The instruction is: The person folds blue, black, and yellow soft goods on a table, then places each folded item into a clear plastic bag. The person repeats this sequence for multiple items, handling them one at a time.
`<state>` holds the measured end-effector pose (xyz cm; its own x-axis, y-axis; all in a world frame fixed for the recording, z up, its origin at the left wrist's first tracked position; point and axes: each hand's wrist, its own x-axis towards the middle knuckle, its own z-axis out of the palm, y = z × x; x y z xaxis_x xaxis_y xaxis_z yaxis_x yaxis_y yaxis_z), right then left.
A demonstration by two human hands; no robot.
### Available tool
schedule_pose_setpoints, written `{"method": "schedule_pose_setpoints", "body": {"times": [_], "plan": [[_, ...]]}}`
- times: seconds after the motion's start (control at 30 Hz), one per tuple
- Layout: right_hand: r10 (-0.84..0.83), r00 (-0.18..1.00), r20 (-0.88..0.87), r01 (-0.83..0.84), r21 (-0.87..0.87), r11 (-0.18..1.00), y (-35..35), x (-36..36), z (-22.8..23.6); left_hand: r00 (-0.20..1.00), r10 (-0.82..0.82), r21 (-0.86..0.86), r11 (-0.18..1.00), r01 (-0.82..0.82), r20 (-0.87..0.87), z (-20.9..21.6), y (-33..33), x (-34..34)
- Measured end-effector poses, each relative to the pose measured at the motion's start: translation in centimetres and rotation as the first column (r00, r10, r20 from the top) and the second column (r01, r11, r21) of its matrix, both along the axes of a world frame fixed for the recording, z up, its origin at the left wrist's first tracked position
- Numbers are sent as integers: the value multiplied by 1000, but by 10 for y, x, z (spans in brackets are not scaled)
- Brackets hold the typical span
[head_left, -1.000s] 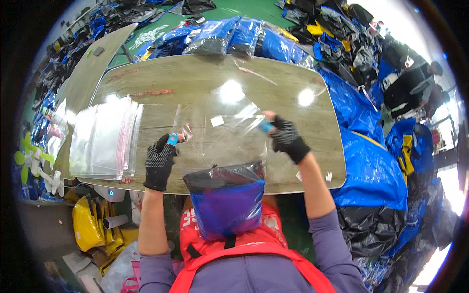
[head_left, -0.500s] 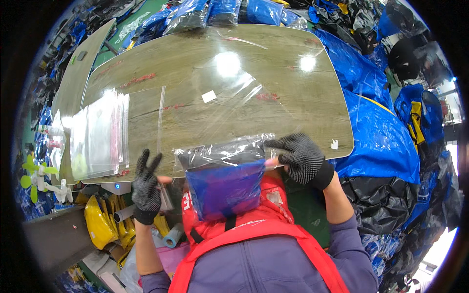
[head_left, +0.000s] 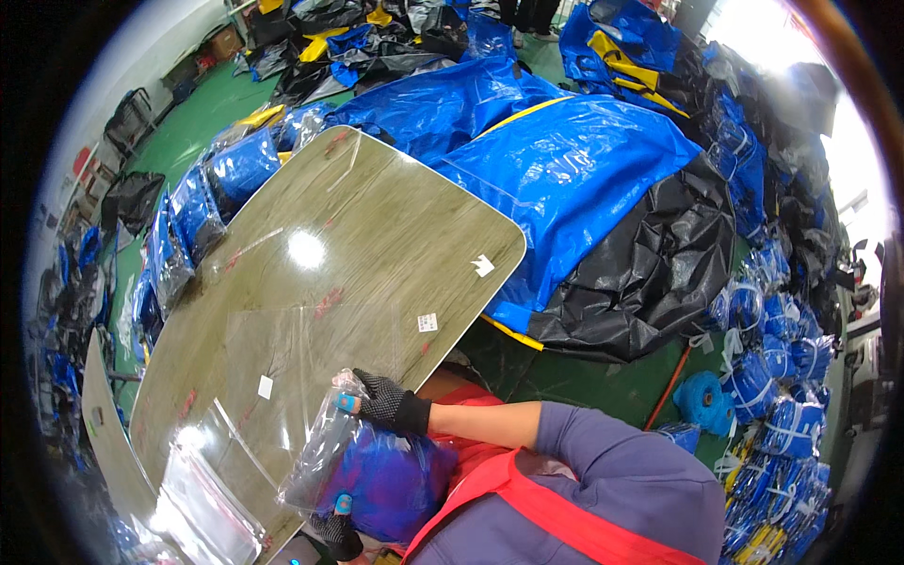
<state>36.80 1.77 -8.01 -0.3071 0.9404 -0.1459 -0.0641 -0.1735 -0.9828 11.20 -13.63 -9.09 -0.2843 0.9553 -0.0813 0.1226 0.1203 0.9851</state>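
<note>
A clear plastic bag point(head_left: 325, 463) with a folded blue and black sheet point(head_left: 391, 471) inside lies against my front at the table edge. My right hand point(head_left: 391, 400), in a black dotted glove with a bare thumb wrapped in blue, grips the bag's upper corner. At the lower corner, my left hand point(head_left: 336, 529) pinches the bag under a similarly wrapped thumb; its other fingers are partly hidden. A larger, flat transparent bag point(head_left: 273, 344) lies on the wood-grain table point(head_left: 395, 226) just beyond.
A stack of clear bags point(head_left: 202, 508) sits at the table's near left. Paper labels point(head_left: 427, 323) dot the tabletop. A large blue sheet point(head_left: 584, 160) and black sheeting point(head_left: 640, 264) heap beyond the right edge. Tied blue bundles point(head_left: 791, 428) and a twine spool point(head_left: 702, 400) stand at right.
The view has swung to the right. Both hands have come in from beside the filled bag; the left, whose fingers were spread, now holds one corner while the right grips the other.
</note>
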Motion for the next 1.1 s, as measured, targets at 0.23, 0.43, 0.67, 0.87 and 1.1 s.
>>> {"method": "schedule_pose_setpoints", "body": {"times": [0.23, 0.43, 0.67, 0.87, 1.1], "plan": [[-372, 469, 801, -4, 424, 906, -14, 170, 50, 838, -226, -176, 919, 352, 497, 62, 98, -29], [142, 414, 899, -44, -136, 990, -13, 331, -13, 984, 42, 138, 988, -67, 171, 148, 292, -36], [-753, -78, 653, 548, 660, 515, 79, 472, 72, 402, -400, -30, 739, 673, -824, 14, 253, 66], [-577, 619, 533, -265, 833, 485, 92, 315, 211, 801, -514, -48, 849, 526, -307, -20, 239, 42], [567, 473, 674, -880, 395, 263, -39, 145, 137, 775, -633, -93, 771, 630, 5, 66, 259, -27]]}}
